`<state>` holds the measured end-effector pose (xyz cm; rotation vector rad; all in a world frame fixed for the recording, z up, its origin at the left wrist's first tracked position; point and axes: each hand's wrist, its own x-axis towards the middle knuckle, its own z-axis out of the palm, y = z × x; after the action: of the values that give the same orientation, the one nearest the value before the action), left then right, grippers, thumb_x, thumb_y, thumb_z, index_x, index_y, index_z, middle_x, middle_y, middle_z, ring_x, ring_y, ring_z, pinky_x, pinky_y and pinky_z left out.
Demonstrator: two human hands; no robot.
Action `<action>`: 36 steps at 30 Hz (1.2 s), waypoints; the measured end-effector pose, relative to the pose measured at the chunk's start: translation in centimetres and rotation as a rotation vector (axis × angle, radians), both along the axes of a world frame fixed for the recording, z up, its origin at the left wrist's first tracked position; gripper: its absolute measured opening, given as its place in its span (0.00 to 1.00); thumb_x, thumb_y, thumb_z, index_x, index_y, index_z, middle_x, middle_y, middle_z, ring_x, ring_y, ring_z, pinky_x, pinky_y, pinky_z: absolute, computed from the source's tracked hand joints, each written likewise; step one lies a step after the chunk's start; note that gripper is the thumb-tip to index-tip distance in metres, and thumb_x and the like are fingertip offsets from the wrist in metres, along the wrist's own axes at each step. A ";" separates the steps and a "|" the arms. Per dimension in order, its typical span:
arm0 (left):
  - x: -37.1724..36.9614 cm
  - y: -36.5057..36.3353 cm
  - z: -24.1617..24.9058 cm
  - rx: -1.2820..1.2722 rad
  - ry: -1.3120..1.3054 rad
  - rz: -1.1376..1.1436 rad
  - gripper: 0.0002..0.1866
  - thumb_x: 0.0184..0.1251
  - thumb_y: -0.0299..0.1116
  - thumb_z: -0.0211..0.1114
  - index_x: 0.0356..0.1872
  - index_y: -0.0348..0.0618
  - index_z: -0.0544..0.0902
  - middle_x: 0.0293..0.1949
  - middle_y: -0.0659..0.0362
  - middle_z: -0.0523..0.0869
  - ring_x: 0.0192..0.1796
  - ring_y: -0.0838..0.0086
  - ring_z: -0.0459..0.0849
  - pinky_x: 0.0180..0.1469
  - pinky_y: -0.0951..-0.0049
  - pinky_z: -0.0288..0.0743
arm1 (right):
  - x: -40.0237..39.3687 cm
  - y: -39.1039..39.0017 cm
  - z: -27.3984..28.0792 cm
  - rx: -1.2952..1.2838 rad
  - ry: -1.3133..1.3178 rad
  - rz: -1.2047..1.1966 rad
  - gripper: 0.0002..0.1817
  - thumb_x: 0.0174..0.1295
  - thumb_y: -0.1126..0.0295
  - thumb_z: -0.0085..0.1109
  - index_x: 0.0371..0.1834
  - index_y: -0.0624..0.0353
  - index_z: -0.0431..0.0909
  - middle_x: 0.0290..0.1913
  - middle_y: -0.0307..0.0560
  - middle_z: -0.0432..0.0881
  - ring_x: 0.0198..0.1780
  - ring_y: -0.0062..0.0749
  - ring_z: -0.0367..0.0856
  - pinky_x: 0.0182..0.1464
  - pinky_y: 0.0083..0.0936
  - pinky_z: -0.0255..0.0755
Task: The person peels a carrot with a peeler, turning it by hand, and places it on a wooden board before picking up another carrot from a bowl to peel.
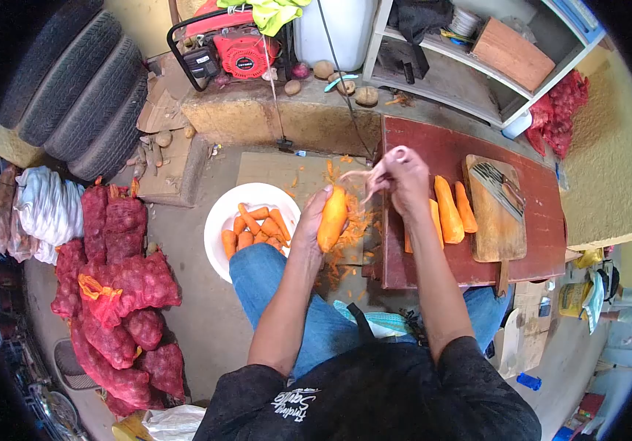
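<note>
My left hand [308, 218] is wrapped round a large peeled carrot [333, 219], held upright above my lap. Closed in my right hand [405, 184] is a pale pinkish peeler [364, 176], its two prongs pointing toward the carrot but apart from it. The blade is too blurred to make out. Orange peelings [349, 246] lie on the floor beneath. Left of my knee, a white basin [216, 213] contains several small orange carrots [261, 224]. Peeled carrots [448, 209] rest on the red table [411, 136] beside my right forearm.
A wooden cutting board [496, 239] on the table bears a knife [513, 197]. Red mesh sacks of onions [128, 287] are piled at left, below stacked tires [95, 95]. A red generator [244, 55] and a shelf unit [441, 92] stand at the back.
</note>
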<state>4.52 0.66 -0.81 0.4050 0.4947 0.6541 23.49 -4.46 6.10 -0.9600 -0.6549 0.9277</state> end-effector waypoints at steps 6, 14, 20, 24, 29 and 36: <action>-1.1 0.0 1.1 -0.022 0.019 0.008 0.19 0.75 0.47 0.61 0.50 0.40 0.80 0.32 0.53 0.86 0.23 0.69 0.83 0.22 0.71 0.80 | -0.1 -1.5 2.6 -0.021 -0.210 -0.061 0.07 0.71 0.71 0.60 0.41 0.59 0.72 0.29 0.46 0.84 0.25 0.28 0.86 0.25 0.22 0.82; -0.2 0.2 -0.1 0.015 0.022 0.058 0.19 0.74 0.46 0.63 0.49 0.38 0.79 0.34 0.50 0.87 0.28 0.68 0.86 0.24 0.72 0.82 | -3.8 -1.6 0.8 -0.044 -0.081 0.146 0.09 0.68 0.71 0.64 0.42 0.58 0.73 0.30 0.41 0.83 0.24 0.25 0.84 0.24 0.19 0.79; -0.9 0.1 1.7 0.107 0.101 0.048 0.18 0.74 0.47 0.62 0.47 0.40 0.79 0.32 0.53 0.85 0.25 0.71 0.84 0.22 0.75 0.80 | -0.9 -0.3 1.7 -0.055 -0.095 -0.069 0.08 0.72 0.71 0.59 0.41 0.58 0.69 0.29 0.46 0.83 0.26 0.28 0.85 0.26 0.21 0.80; -0.8 0.3 1.7 0.069 0.031 0.034 0.19 0.74 0.48 0.61 0.48 0.40 0.79 0.31 0.54 0.85 0.23 0.72 0.81 0.21 0.76 0.76 | -2.5 -1.7 2.5 -0.027 -0.062 -0.037 0.08 0.71 0.71 0.61 0.41 0.58 0.70 0.29 0.45 0.83 0.26 0.27 0.85 0.27 0.22 0.81; -0.9 0.4 1.5 -0.062 -0.076 -0.007 0.20 0.74 0.49 0.60 0.48 0.40 0.79 0.32 0.53 0.85 0.20 0.71 0.79 0.19 0.74 0.71 | -4.4 -2.3 1.4 -0.010 -0.063 0.114 0.06 0.70 0.72 0.62 0.40 0.59 0.74 0.30 0.44 0.83 0.27 0.28 0.85 0.28 0.22 0.80; -1.7 0.1 2.2 0.026 -0.069 0.010 0.20 0.74 0.51 0.59 0.48 0.41 0.79 0.33 0.51 0.85 0.21 0.68 0.79 0.20 0.72 0.71 | -1.3 -1.5 4.2 -0.008 -0.121 -0.103 0.09 0.71 0.70 0.62 0.41 0.58 0.71 0.31 0.47 0.84 0.28 0.30 0.86 0.30 0.23 0.82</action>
<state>2.82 0.74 1.36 0.4035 0.4231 0.6824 22.22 -5.96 10.34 -1.0532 -0.6971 0.7863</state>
